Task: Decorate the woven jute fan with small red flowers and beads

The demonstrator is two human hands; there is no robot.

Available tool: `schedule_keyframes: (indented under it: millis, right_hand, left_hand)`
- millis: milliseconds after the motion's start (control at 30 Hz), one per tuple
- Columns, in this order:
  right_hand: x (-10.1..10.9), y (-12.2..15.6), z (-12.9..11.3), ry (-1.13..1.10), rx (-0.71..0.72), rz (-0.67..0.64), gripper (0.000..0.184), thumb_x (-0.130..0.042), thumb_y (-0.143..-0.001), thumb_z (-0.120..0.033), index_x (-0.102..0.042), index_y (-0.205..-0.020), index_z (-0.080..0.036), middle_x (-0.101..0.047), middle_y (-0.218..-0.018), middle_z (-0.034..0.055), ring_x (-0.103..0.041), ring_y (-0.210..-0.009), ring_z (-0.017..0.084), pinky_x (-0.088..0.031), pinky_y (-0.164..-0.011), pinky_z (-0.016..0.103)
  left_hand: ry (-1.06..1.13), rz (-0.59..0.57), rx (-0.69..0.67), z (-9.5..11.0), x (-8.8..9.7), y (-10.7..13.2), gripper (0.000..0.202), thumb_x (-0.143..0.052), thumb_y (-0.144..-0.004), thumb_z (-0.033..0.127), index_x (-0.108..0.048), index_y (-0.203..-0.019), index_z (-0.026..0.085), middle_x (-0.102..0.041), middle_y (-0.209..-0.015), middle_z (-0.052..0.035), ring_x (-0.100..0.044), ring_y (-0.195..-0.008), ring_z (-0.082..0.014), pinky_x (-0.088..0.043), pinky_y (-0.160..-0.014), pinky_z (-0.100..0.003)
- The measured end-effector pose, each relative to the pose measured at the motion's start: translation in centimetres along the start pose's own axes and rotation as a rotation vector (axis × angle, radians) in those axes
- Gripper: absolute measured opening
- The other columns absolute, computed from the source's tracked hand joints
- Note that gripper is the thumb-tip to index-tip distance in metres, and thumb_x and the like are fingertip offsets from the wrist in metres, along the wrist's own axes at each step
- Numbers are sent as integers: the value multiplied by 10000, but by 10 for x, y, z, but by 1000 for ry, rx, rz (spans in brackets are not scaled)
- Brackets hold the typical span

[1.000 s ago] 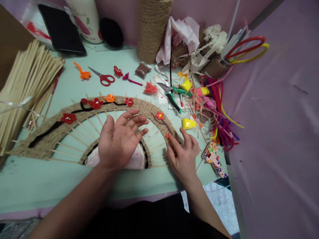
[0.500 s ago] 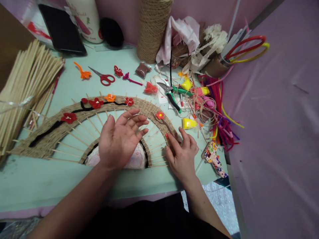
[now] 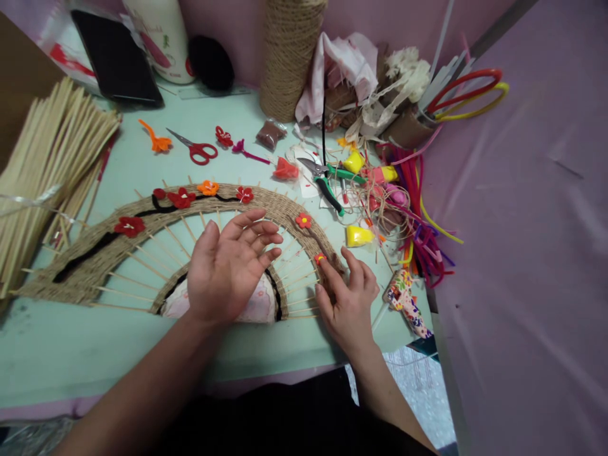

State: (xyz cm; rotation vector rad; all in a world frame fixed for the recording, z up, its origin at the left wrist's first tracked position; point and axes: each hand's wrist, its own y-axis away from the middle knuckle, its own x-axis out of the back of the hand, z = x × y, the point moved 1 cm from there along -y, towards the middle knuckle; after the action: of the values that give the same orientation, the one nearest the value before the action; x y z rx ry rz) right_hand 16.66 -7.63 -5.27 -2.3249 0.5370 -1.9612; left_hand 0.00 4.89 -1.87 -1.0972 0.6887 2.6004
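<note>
A woven twine fan with thin wooden ribs (image 3: pixel 266 202) lies on the table, decorated with red and orange flowers along a black branch. My left hand (image 3: pixel 228 272) hovers over its middle, palm up, fingers spread and holding nothing. Behind that hand a pale patterned half-round piece (image 3: pixel 259 304) is partly hidden. My right hand (image 3: pixel 349 291) rests at the fan's right end, its index fingertip touching a small red flower with a yellow centre (image 3: pixel 320 259). Its other fingers are apart. Higher on the brown branch sits another red flower (image 3: pixel 303 220).
Bundled wooden sticks (image 3: pixel 42 183) lie at left. Red-handled scissors (image 3: pixel 199 152), green-handled pruning shears (image 3: pixel 327 183) and yellow clay packets (image 3: pixel 360 236) are beyond the fan. Pipe cleaners (image 3: pixel 427 221) and a floral-patterned glue gun (image 3: pixel 406 301) lie at right. A twine spool (image 3: pixel 289 63) stands behind.
My right index finger has shifted slightly, so more of the small flower and its yellow centre shows. The left hand stays nearly still.
</note>
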Motion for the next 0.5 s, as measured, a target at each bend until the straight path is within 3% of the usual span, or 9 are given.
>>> schedule_keyframes:
  millis: [500]
  right_hand:
    - [-1,-6,-3,41,-34,-13,363,-560,-901,-362,-621,-1251,-286,-428,-1473,110,-399,-1242,318,-334,-960,478]
  left_hand:
    - [43,-31,-5,-1,1,0,458,-450,-875,541,-687,-1008,172,-650,-912,-87,-617,-826,-198,-543,-748,-320]
